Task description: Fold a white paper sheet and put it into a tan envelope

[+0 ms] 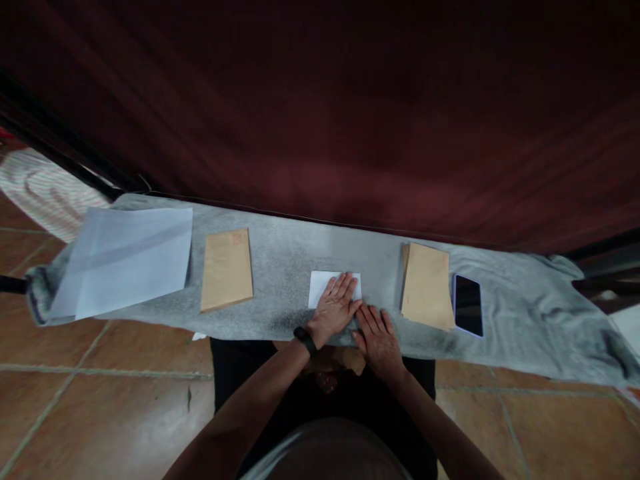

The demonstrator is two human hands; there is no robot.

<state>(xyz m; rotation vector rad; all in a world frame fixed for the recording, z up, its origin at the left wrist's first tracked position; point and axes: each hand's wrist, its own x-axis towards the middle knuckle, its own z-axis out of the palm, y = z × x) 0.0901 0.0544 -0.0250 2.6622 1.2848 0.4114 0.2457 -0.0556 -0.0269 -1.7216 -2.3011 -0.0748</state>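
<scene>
The person's left hand [336, 308] lies palm down, flattened over a small white paper [317, 288], fingers nearly straight and close together, thumb apart. The right hand [381, 340] rests just beside it, its fingers slightly parted and gripping nothing, on the grey cloth [280, 250]. The paper under the left hand looks already folded down to a compact rectangle, though its layers cannot be made out. Large white sheets [133, 263], well to the left hand's left, lie unfolded, so they seem untouched by folding. Between them and that hand sit brown envelopes [227, 270]; a second envelope stack [427, 285] lies right of the right hand, the paper outside both.
</scene>
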